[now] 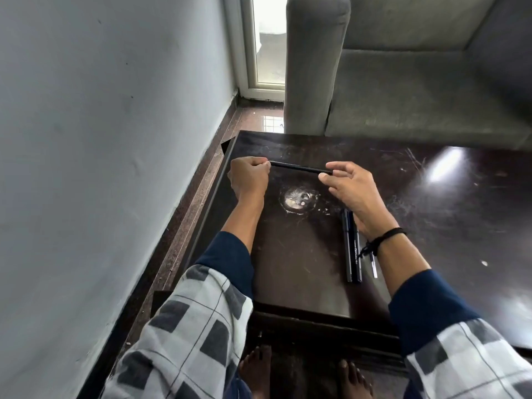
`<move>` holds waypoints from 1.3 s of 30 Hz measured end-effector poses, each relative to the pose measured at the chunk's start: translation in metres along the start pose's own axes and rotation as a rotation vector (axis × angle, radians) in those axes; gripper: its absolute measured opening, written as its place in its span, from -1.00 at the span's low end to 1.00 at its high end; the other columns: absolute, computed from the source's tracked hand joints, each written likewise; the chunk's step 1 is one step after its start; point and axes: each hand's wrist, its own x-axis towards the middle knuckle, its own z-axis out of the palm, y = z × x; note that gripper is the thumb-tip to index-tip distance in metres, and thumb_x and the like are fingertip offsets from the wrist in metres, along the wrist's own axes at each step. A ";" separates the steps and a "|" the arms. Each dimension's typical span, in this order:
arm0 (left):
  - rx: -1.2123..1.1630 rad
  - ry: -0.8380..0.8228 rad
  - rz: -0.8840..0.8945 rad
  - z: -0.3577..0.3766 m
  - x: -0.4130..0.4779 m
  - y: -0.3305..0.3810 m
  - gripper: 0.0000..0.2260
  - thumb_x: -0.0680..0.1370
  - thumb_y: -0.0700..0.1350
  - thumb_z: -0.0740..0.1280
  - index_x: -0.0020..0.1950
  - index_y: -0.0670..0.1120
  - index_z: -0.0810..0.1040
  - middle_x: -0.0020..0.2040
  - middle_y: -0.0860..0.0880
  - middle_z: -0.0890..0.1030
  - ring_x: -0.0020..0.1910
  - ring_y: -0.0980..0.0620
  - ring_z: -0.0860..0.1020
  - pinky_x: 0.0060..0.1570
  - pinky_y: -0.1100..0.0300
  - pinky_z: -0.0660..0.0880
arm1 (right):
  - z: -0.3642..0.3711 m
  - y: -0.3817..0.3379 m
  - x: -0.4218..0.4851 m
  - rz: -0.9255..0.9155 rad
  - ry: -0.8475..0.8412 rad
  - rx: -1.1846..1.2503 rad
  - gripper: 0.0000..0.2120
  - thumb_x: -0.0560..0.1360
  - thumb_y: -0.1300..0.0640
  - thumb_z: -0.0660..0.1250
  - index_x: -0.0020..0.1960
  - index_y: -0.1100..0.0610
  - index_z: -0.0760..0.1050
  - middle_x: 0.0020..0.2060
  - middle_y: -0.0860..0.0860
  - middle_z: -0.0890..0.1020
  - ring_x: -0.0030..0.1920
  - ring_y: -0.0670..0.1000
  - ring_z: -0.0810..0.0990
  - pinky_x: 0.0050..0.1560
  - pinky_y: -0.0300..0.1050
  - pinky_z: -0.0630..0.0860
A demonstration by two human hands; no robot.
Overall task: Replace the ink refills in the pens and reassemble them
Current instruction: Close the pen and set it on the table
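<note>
I hold a thin black pen (pixel 299 167) level above the dark table (pixel 288 254), one end in each hand. My left hand (pixel 250 177) is curled in a fist around the pen's left end. My right hand (pixel 349 188) pinches the right end between thumb and forefinger, its other fingers loose. Two more black pens (pixel 351 254) lie side by side on the table under my right wrist. A thin clear refill (pixel 373 266) with a silvery tip rests just to their right, partly hidden by the wrist.
The table has a worn pale ring (pixel 296 199) in its middle and scratches at the far right. A grey sofa (pixel 403 82) stands right behind the table. A grey wall (pixel 100 139) runs along the left, with a narrow strip of floor between.
</note>
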 end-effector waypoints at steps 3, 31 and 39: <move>0.062 -0.081 0.000 0.001 0.000 0.001 -0.86 0.52 -0.21 0.46 0.07 -0.13 0.72 0.06 -0.06 0.71 0.11 -0.01 0.64 0.13 0.14 0.56 | 0.004 0.005 0.004 0.028 -0.039 -0.029 -0.68 0.46 0.16 0.53 0.16 -0.08 0.58 0.34 0.07 0.54 0.30 -0.01 0.57 0.33 -0.04 0.53; 0.236 -0.267 0.004 0.009 0.001 -0.006 -0.70 0.51 -0.22 0.43 0.24 -0.05 0.65 0.17 -0.04 0.67 0.21 -0.03 0.59 0.31 0.01 0.50 | -0.002 0.026 0.022 0.000 -0.030 -0.323 -0.45 0.49 0.17 0.51 0.45 0.14 0.49 0.37 0.10 0.57 0.45 0.00 0.47 0.42 -0.09 0.42; 0.331 -0.242 0.111 0.010 0.000 -0.006 -0.73 0.50 -0.30 0.45 0.16 -0.06 0.71 0.15 -0.08 0.68 0.20 -0.03 0.60 0.29 0.01 0.52 | -0.003 0.020 0.017 -0.013 0.058 -0.189 -0.46 0.48 0.27 0.53 0.43 0.22 0.50 0.25 0.09 0.64 0.23 -0.03 0.63 0.27 -0.15 0.54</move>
